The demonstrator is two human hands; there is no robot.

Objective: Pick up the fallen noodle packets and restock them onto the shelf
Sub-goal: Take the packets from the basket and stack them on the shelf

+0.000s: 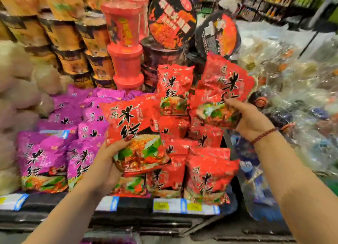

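Noodle packet (pixel 133 132) sits clasped in left hand (pixel 104 163) fingers (pixel 118 143), another packet (pixel 225 86) in right hand (pixel 254 119) fingers (pixel 233 102).

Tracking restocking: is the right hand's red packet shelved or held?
Held: the right hand grips the red noodle packet, raised above the shelved red packets.

Red noodle packets (pixel 210 178) with black characters sit right of magenta packets (pixel 42 161); far behind, orange-and-black cups (pixel 64 33), red tubs (pixel 124 42).
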